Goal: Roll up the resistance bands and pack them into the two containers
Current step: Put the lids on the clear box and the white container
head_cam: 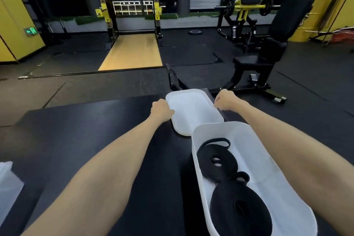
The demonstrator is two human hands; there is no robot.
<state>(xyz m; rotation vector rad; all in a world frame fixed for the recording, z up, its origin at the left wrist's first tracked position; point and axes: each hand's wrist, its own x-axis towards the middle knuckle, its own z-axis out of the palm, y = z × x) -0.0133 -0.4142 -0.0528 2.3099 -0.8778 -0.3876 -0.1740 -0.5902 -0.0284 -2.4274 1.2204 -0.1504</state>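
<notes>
Table: a black top (pixel 99 140) fills the lower half of the frame, and everything being handled is on or above it.
Second box: a pale translucent box (pixel 7 184) is cut off by the lower left edge of the frame, well apart from both hands.
Gym behind: a yellow and black rack (pixel 132 6) stands at upper centre over a wooden platform (pixel 134 52). A black padded seat machine (pixel 268 52) stands at the right, just beyond the far table edge.
In the way: nothing lies between the hands and the lid; the arms run along either side of the open box.
Writing: a green lit sign (pixel 30 30) on the yellow wall at upper left shows an arrow and a figure. Its detail is too small to read.
Lid: a white lid (pixel 191 109) sits at centre frame, held between the hands. Its near edge meets the far rim of the box in the picture; whether they touch cannot be told.
Left hand: the left hand (pixel 161 110) grips the lid's left edge with curled fingers.
Right hand: the right hand (pixel 227 100) grips the lid's right edge, fingers curled.
Box: a white open box (pixel 258 159) stands at lower right, nearer the person than the hands.
Bands: two black rolled bands (pixel 241 211) lie inside the box, one behind the other, touched by neither hand.
</notes>
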